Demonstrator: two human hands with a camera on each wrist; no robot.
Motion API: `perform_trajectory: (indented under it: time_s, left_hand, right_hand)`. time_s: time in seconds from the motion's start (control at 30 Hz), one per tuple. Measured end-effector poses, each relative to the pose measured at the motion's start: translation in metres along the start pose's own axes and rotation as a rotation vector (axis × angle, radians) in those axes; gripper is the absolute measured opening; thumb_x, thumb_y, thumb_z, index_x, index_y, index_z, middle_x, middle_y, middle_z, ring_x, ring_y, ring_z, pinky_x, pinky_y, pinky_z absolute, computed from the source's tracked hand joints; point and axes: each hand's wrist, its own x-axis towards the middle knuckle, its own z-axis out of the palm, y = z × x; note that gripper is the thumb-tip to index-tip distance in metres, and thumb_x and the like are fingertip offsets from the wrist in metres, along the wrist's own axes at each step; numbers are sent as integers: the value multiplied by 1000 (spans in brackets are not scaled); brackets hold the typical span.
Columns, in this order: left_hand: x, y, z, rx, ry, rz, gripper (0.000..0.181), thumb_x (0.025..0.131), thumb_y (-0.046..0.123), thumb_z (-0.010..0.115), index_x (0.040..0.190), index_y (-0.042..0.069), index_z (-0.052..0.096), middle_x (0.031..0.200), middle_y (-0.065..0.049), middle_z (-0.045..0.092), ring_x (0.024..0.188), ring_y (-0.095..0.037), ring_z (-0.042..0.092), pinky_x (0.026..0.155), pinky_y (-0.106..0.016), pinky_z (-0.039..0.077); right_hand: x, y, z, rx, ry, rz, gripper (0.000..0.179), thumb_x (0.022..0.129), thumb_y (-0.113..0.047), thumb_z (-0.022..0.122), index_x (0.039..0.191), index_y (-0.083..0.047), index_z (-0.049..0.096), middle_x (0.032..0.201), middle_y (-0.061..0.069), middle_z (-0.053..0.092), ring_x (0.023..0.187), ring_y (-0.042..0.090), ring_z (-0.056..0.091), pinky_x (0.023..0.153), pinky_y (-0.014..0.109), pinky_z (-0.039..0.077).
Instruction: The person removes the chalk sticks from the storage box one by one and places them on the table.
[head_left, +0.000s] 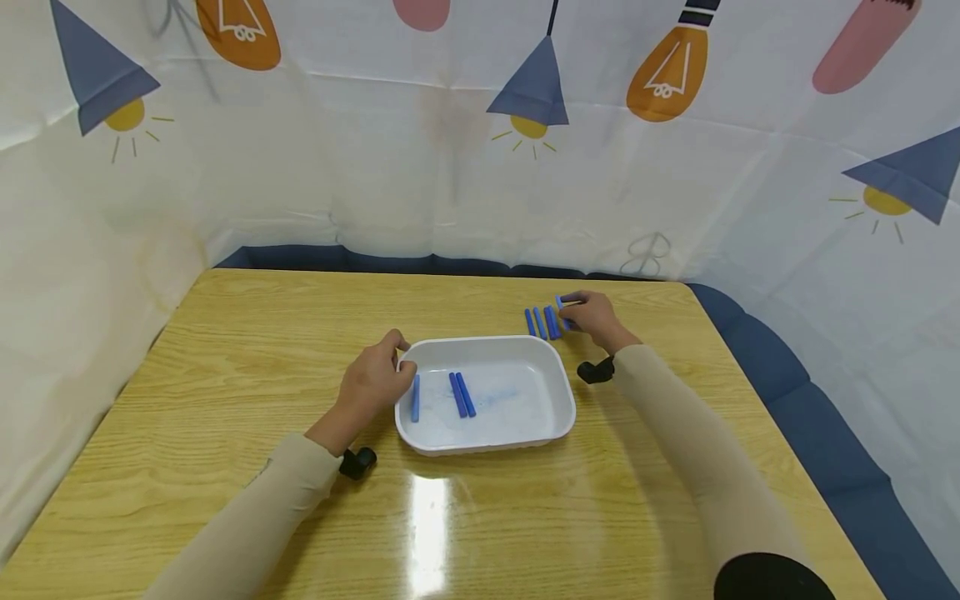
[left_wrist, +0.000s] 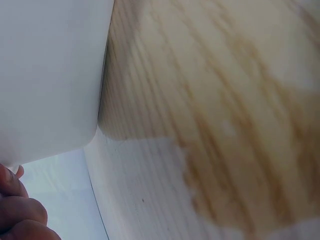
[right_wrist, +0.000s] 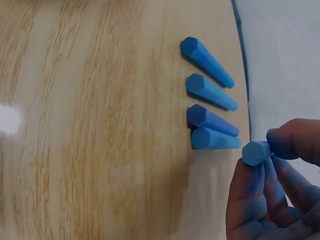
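Note:
A white plastic tray [head_left: 525, 379] stands on the table; three blue chalk sticks lie in it, one chalk stick [head_left: 416, 398] by the left wall and a pair [head_left: 462, 395] left of the middle. My left hand [head_left: 371, 379] grips the tray's left rim, thumb on top; in the left wrist view its curled fingers [left_wrist: 22, 212] show below the tray wall. Behind the tray's far right corner, my right hand [head_left: 594, 318] pinches a light blue chalk stick [right_wrist: 256, 153] between thumb and fingertips. Several chalk sticks [right_wrist: 212, 92] lie in a row beside it. Blue dust coats the right fingers.
The wood-grain table [head_left: 225, 375] reaches back to a white printed cloth [head_left: 360, 158] hanging behind it. Dark blue fabric [head_left: 810, 408] runs along the right side. Blue smudges mark the tray floor. A bright reflection lies on the table in front of the tray.

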Motion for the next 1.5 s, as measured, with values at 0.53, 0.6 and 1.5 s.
perform_trajectory:
  time_s: [0.53, 0.6, 1.5]
  left_hand:
    - [-1, -1, 2, -8, 19, 19, 31, 85, 24, 50, 113, 11, 55, 65, -4, 53, 50, -17, 45, 45, -28, 35]
    - [-1, -1, 2, -6, 21, 22, 31, 85, 24, 50, 113, 11, 55, 65, -4, 53, 50, -17, 45, 45, -28, 35]
    - [-1, -2, 2, -7, 49, 45, 29, 85, 22, 51, 111, 10, 55, 65, -4, 53, 50, -16, 45, 44, -28, 34]
  right_hand:
    - [9, 13, 3, -185, 46, -4, 46, 88, -14, 58, 133, -3, 55, 111, 17, 62, 83, 17, 58, 74, 29, 50]
    - [9, 14, 3, -189, 41, 2, 45, 89, -16, 59, 133, -4, 56, 114, 17, 62, 85, 18, 59, 76, 29, 51]
    - [14, 13, 6, -86, -1, 4, 47, 90, -24, 59, 131, 0, 53, 125, 19, 57, 102, 25, 60, 87, 35, 52]
